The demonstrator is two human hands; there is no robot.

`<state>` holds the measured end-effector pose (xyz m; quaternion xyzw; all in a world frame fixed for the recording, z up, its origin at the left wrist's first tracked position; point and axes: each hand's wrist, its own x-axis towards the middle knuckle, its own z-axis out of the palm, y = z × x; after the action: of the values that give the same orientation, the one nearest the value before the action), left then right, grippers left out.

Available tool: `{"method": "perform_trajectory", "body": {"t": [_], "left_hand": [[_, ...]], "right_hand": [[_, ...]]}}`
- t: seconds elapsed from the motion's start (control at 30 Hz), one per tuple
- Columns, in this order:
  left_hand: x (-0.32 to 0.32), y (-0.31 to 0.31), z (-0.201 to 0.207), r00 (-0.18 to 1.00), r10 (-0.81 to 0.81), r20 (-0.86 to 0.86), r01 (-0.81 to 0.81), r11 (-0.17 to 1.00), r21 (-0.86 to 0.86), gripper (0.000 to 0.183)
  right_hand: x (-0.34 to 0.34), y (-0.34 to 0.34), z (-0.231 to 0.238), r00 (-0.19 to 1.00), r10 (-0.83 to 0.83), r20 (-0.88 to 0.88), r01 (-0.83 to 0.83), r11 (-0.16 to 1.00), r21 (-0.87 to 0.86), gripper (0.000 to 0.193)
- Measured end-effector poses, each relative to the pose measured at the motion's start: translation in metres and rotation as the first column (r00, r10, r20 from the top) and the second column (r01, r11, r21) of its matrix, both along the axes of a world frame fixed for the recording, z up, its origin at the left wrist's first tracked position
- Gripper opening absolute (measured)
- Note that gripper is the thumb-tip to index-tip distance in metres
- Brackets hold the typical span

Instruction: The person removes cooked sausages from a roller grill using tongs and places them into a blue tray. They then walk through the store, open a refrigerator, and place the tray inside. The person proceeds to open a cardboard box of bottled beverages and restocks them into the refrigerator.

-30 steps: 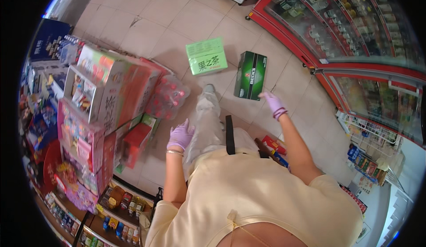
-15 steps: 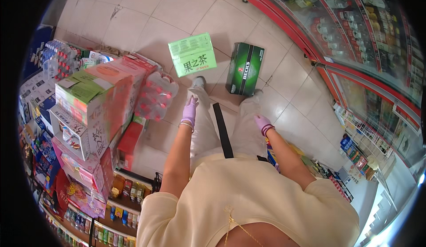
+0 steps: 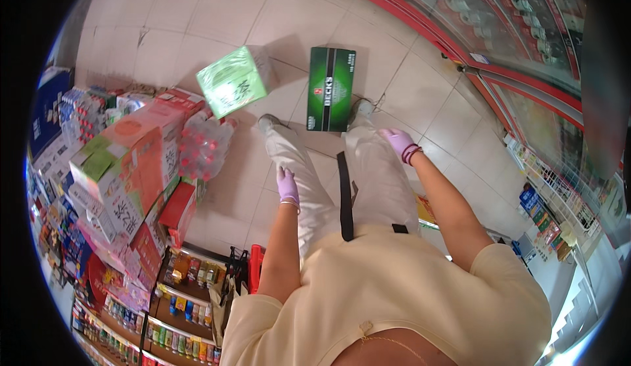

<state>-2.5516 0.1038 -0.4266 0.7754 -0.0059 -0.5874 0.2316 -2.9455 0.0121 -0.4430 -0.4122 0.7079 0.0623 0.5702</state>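
Observation:
My left hand [image 3: 287, 185], in a lilac glove, hangs beside my left thigh with its fingers stretched out and nothing in them. My right hand [image 3: 398, 144], gloved the same way, is held out by my right knee, fingers extended and empty. On the tiled floor ahead of my feet stand two cartons. The light green carton [image 3: 231, 82] is beyond my left shoe, its top shiny as if wrapped in film. The dark green beer carton [image 3: 332, 90] with a black band lies close to my right shoe. Neither hand touches a carton.
At the left, stacked drink cartons [image 3: 125, 162] rise beside a shrink-wrapped pack of bottles [image 3: 205, 146] and a red box [image 3: 177, 211]. Shelves of small goods [image 3: 181, 307] stand at lower left. A red-framed glass-door cooler [image 3: 453, 57] runs along the right, near a wire rack [image 3: 559, 195].
My view has shifted, so both cartons appear further left. My right hand has swung outward from my leg, and my left hand has drawn back slightly. My feet are nearer the beer carton.

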Motion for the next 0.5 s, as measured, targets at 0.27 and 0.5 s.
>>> {"method": "perform_trajectory", "body": {"t": [0.27,0.5], "left_hand": [[-0.098,-0.026,-0.112,0.957,-0.289,-0.025,0.278,0.889,0.365,0.102],[-0.049,-0.002,-0.301,0.969,0.054,-0.242,0.033,0.94,0.34,0.078]], "right_hand": [[-0.006,0.043,-0.103,0.675,-0.737,-0.023,0.616,0.546,0.568,0.089],[0.107,0.084,-0.315,0.091,-0.951,-0.296,0.871,-0.067,0.486,0.098]]}}
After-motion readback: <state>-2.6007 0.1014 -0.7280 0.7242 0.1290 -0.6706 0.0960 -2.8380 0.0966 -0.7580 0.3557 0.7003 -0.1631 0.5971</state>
